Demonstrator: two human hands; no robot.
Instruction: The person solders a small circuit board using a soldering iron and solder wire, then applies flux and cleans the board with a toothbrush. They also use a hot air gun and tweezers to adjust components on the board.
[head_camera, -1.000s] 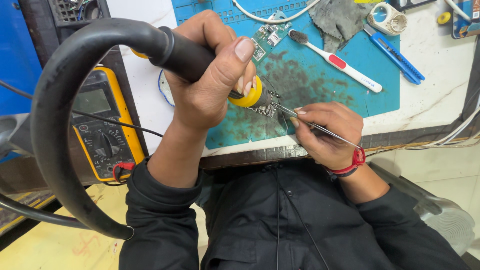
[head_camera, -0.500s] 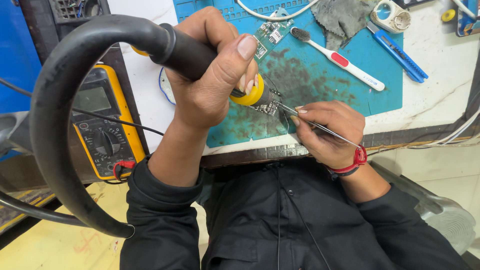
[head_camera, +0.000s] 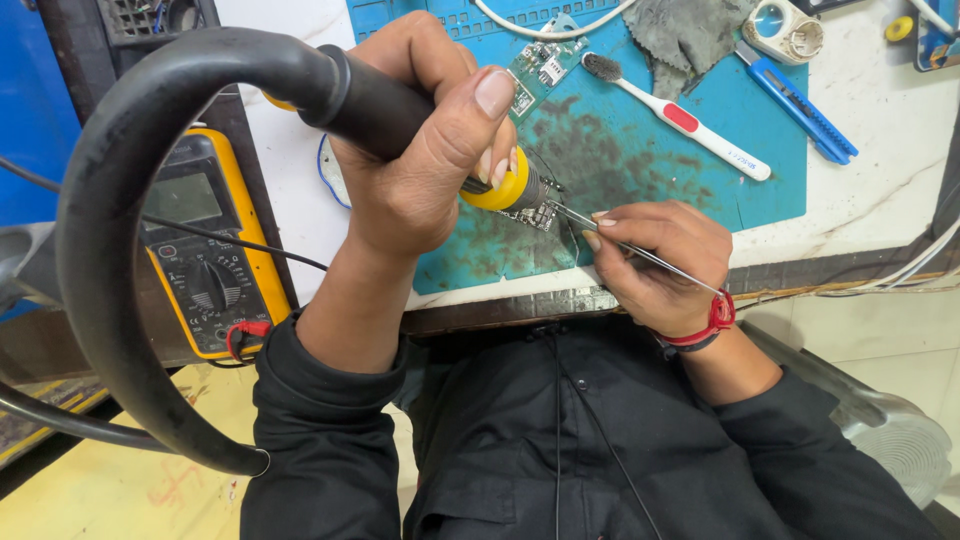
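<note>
My left hand (head_camera: 420, 190) is shut around the black handle of a hot-air tool (head_camera: 380, 100) with a yellow collar. Its nozzle points down at a small circuit board (head_camera: 541, 216) on the stained blue work mat (head_camera: 640, 170). A thick black hose (head_camera: 110, 230) loops away from the handle at the left. My right hand (head_camera: 655, 265), with a red band at the wrist, pinches metal tweezers (head_camera: 575, 216). Their tips touch the small board right beside the nozzle.
A second green circuit board (head_camera: 535, 70), a white toothbrush (head_camera: 680, 115), a blue utility knife (head_camera: 795, 100), a grey cloth (head_camera: 690, 35) and a white cable (head_camera: 550, 30) lie on the mat. A yellow multimeter (head_camera: 200, 250) sits at the left. The bench edge (head_camera: 520, 305) runs below my hands.
Both hands stay on the same spot over the small board; only the view shifts slightly.
</note>
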